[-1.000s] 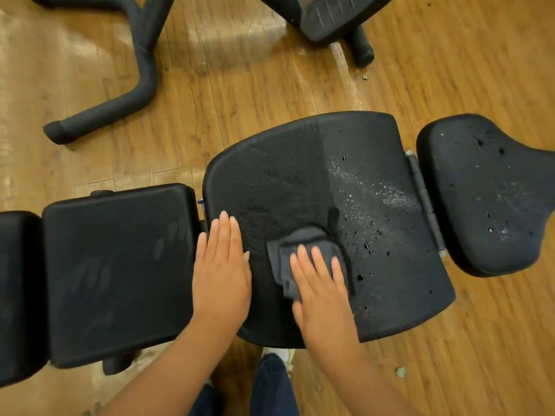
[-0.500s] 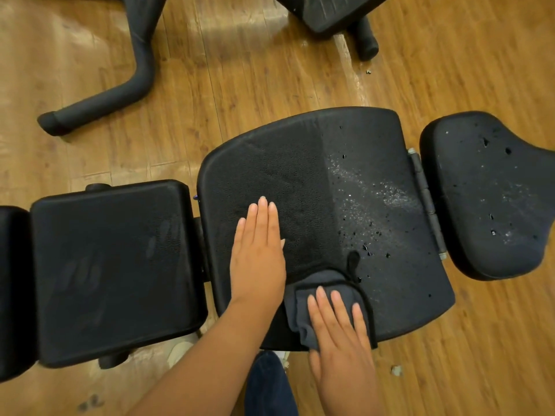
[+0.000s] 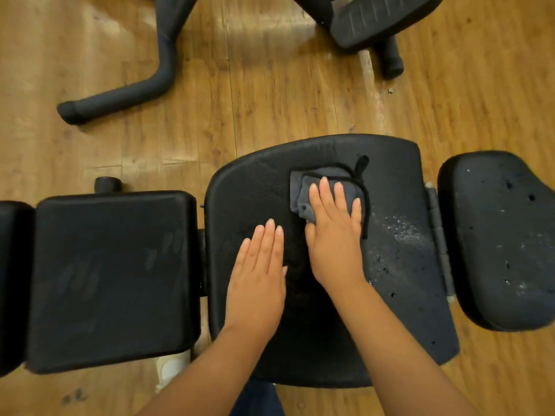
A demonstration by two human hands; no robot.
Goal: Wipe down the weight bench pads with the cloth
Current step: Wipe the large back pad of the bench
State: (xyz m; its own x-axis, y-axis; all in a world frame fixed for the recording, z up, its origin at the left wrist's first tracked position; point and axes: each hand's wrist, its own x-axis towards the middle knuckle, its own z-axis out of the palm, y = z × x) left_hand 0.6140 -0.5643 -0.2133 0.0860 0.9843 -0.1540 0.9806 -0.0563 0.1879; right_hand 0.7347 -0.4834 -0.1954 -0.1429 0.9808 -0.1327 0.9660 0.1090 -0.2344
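Wiping mid pad (image 3: 399,181) w/ cloth (image 3: 303,196).
R hand (image 3: 335,235) flat, fingers straight, pressing cloth down; L hand (image 3: 258,280) flat on pad beside it, holding nothing.

Both forearms are bare from the bottom edge of the frame to the wrists, with no sleeve showing on either. The left hand (image 3: 258,273) and the right hand (image 3: 335,235) carry no glove, ring, watch or band. The fingers (image 3: 324,190) have short, plain nails without polish. Between the forearms, at the bottom edge, a strip of dark blue trouser fabric (image 3: 258,399) shows, likely denim. To its left, a pale, whitish shoe (image 3: 172,367) peeks out, only its rounded toe part visible.
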